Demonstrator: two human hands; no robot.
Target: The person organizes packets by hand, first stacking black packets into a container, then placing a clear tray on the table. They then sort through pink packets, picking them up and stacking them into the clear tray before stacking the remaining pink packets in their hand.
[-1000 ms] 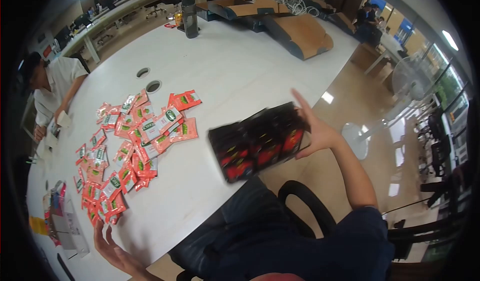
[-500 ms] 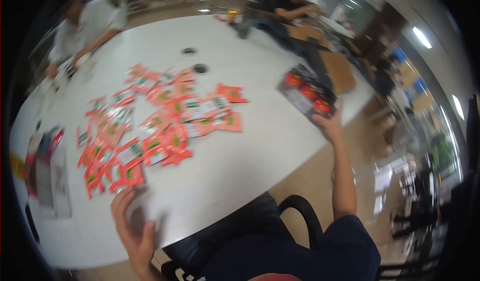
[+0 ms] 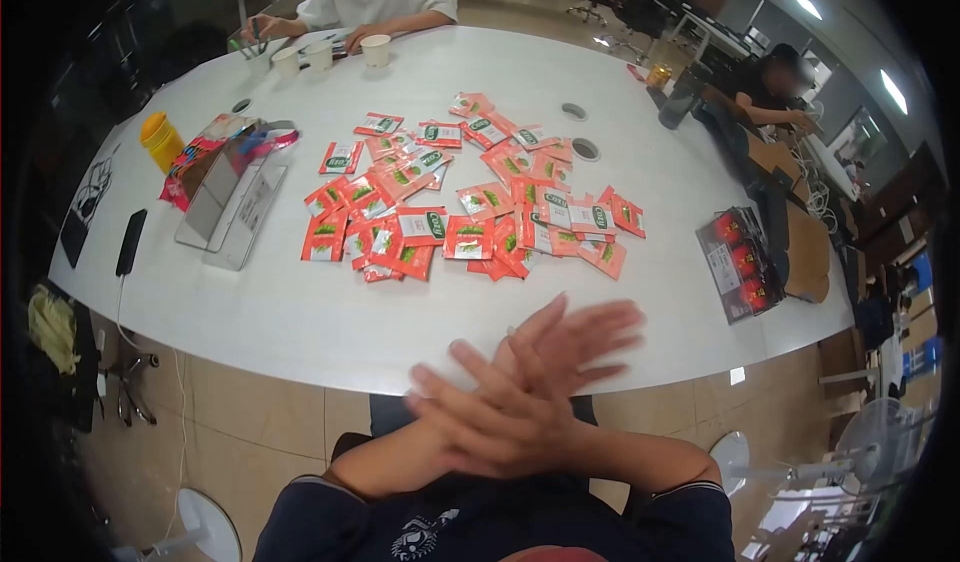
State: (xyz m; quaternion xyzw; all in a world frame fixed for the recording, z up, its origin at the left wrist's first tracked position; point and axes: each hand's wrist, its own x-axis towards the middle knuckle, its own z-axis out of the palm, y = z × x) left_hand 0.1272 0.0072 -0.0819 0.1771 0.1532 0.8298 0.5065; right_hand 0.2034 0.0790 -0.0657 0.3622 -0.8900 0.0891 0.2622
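Above the table's front edge my left hand (image 3: 580,347) and my right hand (image 3: 500,412) cross and touch at the palms. Fingers of the left hand point right, and those of the right hand point up and left. Both are spread, slightly blurred, with nothing visible in them; the right partly covers the left. Beyond them, many red and white sachets (image 3: 420,226) lie in a loose, overlapping spread on the white table (image 3: 350,327). To the right is a clear-topped package (image 3: 738,262) with red round items inside, untouched.
Brown cardboard (image 3: 800,262) and a dark bottle (image 3: 682,97) stand at right. At left are a grey box (image 3: 235,212), a yellow container (image 3: 160,140) and a phone (image 3: 131,242). A person in white (image 3: 385,2) sits across beside paper cups (image 3: 375,50); another person (image 3: 775,82) sits back right.
My right hand has let go of the package, now lying at the right. Both hands have come together in front of me. The view has turned, bringing the sachets nearer the centre.
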